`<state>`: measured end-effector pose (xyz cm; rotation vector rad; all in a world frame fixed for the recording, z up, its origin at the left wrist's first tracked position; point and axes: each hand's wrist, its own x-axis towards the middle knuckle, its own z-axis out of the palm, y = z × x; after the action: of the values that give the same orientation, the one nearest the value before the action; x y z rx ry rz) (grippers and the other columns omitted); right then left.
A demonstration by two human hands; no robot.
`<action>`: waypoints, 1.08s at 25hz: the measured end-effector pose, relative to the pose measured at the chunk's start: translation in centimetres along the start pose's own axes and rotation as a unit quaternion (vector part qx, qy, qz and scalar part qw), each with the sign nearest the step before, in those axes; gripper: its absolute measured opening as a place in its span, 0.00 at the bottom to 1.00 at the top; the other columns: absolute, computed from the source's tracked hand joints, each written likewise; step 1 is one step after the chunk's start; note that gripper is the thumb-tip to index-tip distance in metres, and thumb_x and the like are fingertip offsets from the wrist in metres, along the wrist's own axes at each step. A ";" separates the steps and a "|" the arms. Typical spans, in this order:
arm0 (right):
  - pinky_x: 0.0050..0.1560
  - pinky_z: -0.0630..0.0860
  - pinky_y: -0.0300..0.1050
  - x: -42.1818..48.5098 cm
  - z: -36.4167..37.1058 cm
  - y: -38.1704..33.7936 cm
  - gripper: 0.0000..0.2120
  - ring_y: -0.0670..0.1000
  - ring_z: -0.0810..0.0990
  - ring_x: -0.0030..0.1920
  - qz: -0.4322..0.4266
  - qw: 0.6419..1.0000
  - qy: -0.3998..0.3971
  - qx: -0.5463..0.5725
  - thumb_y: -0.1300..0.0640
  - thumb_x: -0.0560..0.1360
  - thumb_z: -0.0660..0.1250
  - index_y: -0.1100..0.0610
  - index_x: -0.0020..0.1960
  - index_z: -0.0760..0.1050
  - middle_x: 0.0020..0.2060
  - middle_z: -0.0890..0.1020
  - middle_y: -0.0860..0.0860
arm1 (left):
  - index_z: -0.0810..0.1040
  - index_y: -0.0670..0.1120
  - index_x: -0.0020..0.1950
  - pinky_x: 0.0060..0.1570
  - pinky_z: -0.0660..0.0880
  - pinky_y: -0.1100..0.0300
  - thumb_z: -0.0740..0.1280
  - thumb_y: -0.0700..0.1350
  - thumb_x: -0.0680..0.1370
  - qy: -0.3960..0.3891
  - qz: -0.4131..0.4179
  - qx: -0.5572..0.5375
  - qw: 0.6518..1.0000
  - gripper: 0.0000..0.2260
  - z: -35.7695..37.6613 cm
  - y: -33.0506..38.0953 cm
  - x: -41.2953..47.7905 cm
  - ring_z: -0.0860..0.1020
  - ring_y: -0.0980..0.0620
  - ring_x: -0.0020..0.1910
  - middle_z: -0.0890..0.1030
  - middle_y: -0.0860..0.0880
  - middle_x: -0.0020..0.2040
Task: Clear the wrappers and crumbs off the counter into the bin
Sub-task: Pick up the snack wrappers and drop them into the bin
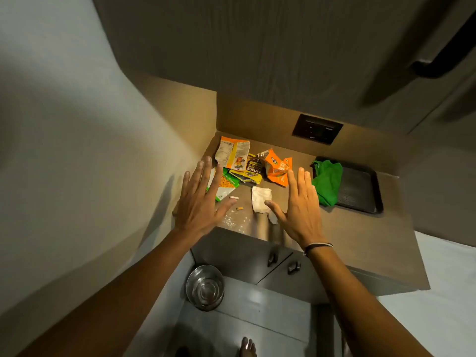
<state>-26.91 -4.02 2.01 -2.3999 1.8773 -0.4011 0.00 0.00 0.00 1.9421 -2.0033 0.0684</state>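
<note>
Several snack wrappers lie in the back left corner of the brown counter point(360, 228): an orange and white packet point(231, 153), a yellow banana-wafer packet point(251, 169), a crumpled orange wrapper point(278, 167) and a green packet point(226, 184). A white crumpled tissue point(260, 199) lies in front of them. Pale crumbs point(233, 220) and two small scraps point(239, 208) are scattered near the front edge. My left hand point(199, 202) hovers open over the green packet. My right hand point(298, 204) hovers open beside the tissue. A steel bin point(204, 287) stands on the floor below the counter.
A green cloth point(327, 181) lies partly on a black tray point(360, 189) at the counter's right. A dark switch panel point(316, 128) is on the back wall. Cabinet doors with knobs point(293, 266) are under the counter. A bare foot point(247, 347) is on the floor.
</note>
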 end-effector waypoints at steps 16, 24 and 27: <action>0.42 0.76 0.49 15.8 9.8 5.2 0.13 0.62 0.85 0.52 -0.042 0.999 -0.029 0.010 0.49 0.79 0.73 0.49 0.61 0.77 0.56 0.85 0.56 | 0.81 0.43 0.61 0.61 0.77 0.37 0.69 0.47 0.80 -0.091 -0.162 -0.037 0.982 0.12 13.4 2.6 19.1 0.81 0.33 0.61 0.83 0.38 0.60; 0.60 0.83 0.58 12.4 6.4 3.6 0.22 0.64 0.84 0.64 -0.046 0.981 0.165 0.094 0.67 0.73 0.76 0.57 0.66 0.83 0.65 0.85 0.58 | 0.85 0.40 0.50 0.36 0.65 0.54 0.65 0.41 0.83 0.178 -0.103 -0.101 0.973 0.09 6.0 0.6 14.6 0.83 0.31 0.40 0.87 0.34 0.45; 0.69 0.80 0.57 7.2 4.6 -0.4 0.25 0.61 0.81 0.70 -0.095 0.946 0.272 0.149 0.69 0.74 0.75 0.58 0.70 0.80 0.69 0.82 0.58 | 0.86 0.38 0.52 0.30 0.65 0.62 0.68 0.39 0.83 0.284 -0.104 -0.178 0.936 0.08 2.5 0.5 7.9 0.84 0.38 0.37 0.89 0.36 0.45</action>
<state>-23.77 -11.30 -1.22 -2.4207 1.5797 -1.3767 -1.03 -8.22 -0.03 1.6450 -1.3255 0.1782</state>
